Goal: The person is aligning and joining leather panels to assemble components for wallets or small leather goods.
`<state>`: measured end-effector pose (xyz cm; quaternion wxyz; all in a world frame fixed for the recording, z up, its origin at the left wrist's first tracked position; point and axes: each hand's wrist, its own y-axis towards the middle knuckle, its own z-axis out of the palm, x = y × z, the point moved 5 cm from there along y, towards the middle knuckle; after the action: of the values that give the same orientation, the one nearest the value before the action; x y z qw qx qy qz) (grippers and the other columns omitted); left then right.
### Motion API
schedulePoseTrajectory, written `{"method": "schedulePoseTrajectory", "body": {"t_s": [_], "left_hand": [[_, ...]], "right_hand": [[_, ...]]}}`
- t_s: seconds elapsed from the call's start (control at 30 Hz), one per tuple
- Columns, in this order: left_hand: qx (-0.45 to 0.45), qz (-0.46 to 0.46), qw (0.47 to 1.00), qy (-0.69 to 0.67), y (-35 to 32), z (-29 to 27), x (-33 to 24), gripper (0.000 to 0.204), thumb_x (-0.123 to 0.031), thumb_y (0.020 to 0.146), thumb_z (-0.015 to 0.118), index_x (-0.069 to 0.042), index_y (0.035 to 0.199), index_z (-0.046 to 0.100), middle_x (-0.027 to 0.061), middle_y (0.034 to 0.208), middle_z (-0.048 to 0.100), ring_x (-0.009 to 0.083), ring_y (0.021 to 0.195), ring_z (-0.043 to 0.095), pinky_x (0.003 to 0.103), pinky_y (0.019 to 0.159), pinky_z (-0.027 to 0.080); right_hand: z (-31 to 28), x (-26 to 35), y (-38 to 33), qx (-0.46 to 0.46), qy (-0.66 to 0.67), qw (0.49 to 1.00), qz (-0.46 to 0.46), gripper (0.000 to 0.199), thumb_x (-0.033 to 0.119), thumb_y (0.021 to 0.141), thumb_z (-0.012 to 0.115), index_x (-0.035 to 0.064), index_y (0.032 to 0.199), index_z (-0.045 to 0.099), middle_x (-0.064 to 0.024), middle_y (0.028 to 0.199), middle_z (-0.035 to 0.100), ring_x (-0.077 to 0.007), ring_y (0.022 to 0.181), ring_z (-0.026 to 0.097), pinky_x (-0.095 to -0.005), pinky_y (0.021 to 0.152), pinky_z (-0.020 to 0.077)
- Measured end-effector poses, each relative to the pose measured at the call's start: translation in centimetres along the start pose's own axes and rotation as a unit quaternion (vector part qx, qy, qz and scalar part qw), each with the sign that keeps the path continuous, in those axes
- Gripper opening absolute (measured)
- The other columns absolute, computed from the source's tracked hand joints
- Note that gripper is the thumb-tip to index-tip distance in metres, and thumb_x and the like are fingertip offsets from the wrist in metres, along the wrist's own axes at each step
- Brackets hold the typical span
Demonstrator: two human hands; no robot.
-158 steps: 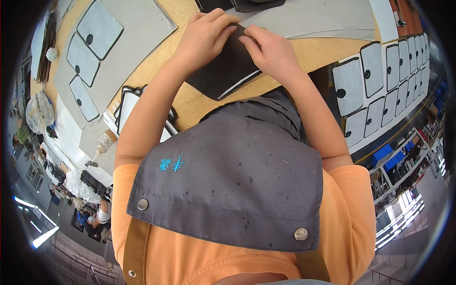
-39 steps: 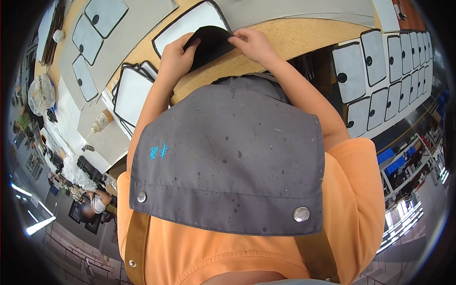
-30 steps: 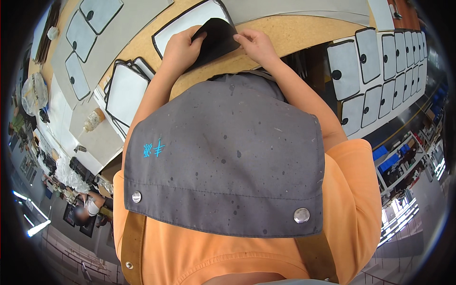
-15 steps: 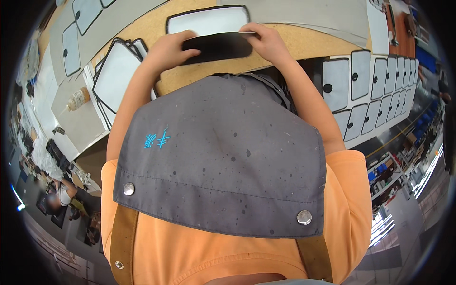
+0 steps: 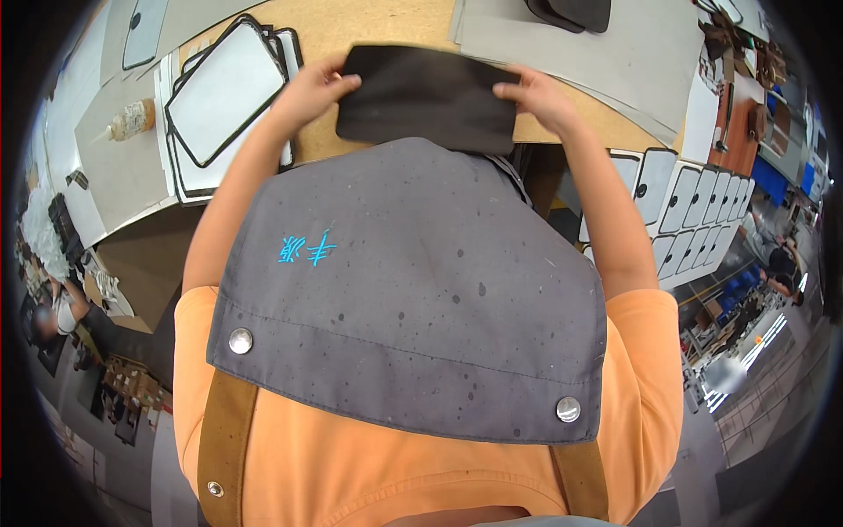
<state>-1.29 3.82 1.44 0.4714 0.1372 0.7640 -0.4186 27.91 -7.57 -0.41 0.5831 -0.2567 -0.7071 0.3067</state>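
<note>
A dark brown, leather-like flat panel (image 5: 426,101) is held level above the near edge of the wooden tabletop, its dark face up. My left hand (image 5: 309,92) grips its left end, thumb on top and fingers mostly hidden underneath. At the opposite end my right hand (image 5: 543,98) pinches the edge in the same way. The panel's underside is out of sight. Close to my left forearm lies a loose stack of white, black-edged panels (image 5: 226,92), unevenly piled.
Grey sheets (image 5: 632,70) cover the far right of the table, with dark rounded pieces (image 5: 575,10) on them. To the right, white panels with black round dots (image 5: 689,198) stand in rows. A bottle of yellowish liquid (image 5: 133,119) is on the left.
The dark panel has gone from steeply tilted to nearly flat, closer to me. The white black-edged panel seen behind it is no longer visible. My hands are farther apart, and the view has shifted.
</note>
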Motion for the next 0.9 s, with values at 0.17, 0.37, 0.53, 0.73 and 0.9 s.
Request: {"method": "schedulePoseTrajectory", "body": {"t_s": [0.17,0.37,0.53,0.73,0.9], "left_hand": [[-0.022,-0.005,1.000,0.016,-1.5,3.2,3.0,0.021,-0.011,0.087,0.058,-0.002,0.106,0.057,-0.0007,0.068,0.052,0.0089,0.061,0.046,0.025,0.058,0.040],[-0.012,0.025,0.997,0.067,-1.4,3.2,2.2,0.021,-0.012,0.087,0.058,-0.001,0.105,0.057,0.0045,0.067,0.053,0.0122,0.059,0.047,0.026,0.056,0.040],[-0.103,0.063,0.987,0.106,-1.0,3.4,4.0,0.020,-0.013,0.086,0.059,0.000,0.100,0.058,0.0079,0.076,0.058,0.0154,0.067,0.055,0.027,0.063,0.045],[-0.164,0.002,0.985,0.045,-1.5,3.8,4.6,0.021,-0.012,0.085,0.061,-0.001,0.103,0.056,0.0059,0.077,0.057,0.0164,0.070,0.057,0.027,0.066,0.046],[-0.170,0.074,0.979,0.088,-2.3,4.2,4.0,0.024,-0.008,0.086,0.058,-0.009,0.110,0.056,0.0046,0.078,0.056,0.0150,0.069,0.056,0.027,0.065,0.046]], "right_hand": [[1.0,1.0,-2.0,0.044,-0.336,0.938,-0.068,0.039,0.026,0.080,0.066,0.0031,0.111,0.059,-0.0111,0.100,0.064,-0.0240,0.090,0.061,-0.0335,0.079,0.0479],[7.0,6.5,-0.4,-0.013,-0.293,0.881,-0.370,0.034,0.029,0.083,0.063,0.0024,0.104,0.060,-0.0125,0.094,0.063,-0.0246,0.078,0.058,-0.0311,0.071,0.0452],[8.8,4.2,2.1,0.000,-0.218,0.950,-0.222,0.024,0.029,0.085,0.058,0.0075,0.096,0.062,-0.0137,0.081,0.064,-0.0296,0.075,0.060,-0.0355,0.067,0.0461],[9.2,2.8,3.0,-0.012,-0.233,0.954,-0.188,0.023,0.029,0.085,0.058,0.0076,0.093,0.062,-0.0122,0.081,0.064,-0.0286,0.076,0.059,-0.0356,0.068,0.0458],[9.3,2.7,2.9,0.002,-0.250,0.953,-0.172,0.025,0.029,0.086,0.058,0.0049,0.093,0.062,-0.0097,0.079,0.062,-0.0222,0.072,0.057,-0.0319,0.067,0.0445]]}}
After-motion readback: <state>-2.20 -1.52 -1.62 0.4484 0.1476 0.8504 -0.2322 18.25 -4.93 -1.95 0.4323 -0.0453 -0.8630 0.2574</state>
